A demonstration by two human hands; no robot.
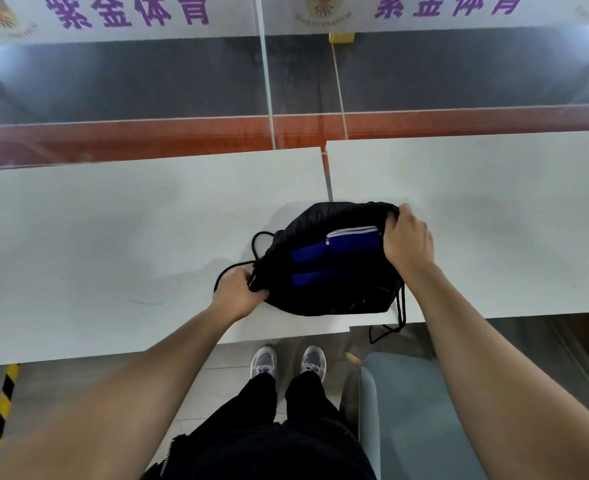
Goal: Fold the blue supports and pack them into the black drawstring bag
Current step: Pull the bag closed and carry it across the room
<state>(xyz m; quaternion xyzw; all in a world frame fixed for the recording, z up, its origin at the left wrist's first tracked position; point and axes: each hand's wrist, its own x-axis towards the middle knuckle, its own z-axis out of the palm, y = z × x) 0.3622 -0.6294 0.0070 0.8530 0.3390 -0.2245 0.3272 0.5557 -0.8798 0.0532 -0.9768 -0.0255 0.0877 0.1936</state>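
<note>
Each hand (237,292) (407,240) grips the black bag's (320,303) rim, blue supports (334,258) seemingly inside.

Two white rectangular tabletops (113,237) sit edge to edge; a grey-blue upholstered chair (410,410) stands below their near edge, right of grey sneakers (288,363).

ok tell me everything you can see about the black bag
The bag is black, soft crinkly fabric, lying on the white table near its front edge. Its mouth is held open: left hand grips one side of the rim, right hand the other. Folded blue supports show inside. Black cords loop out, one hanging over the table's edge.
</note>
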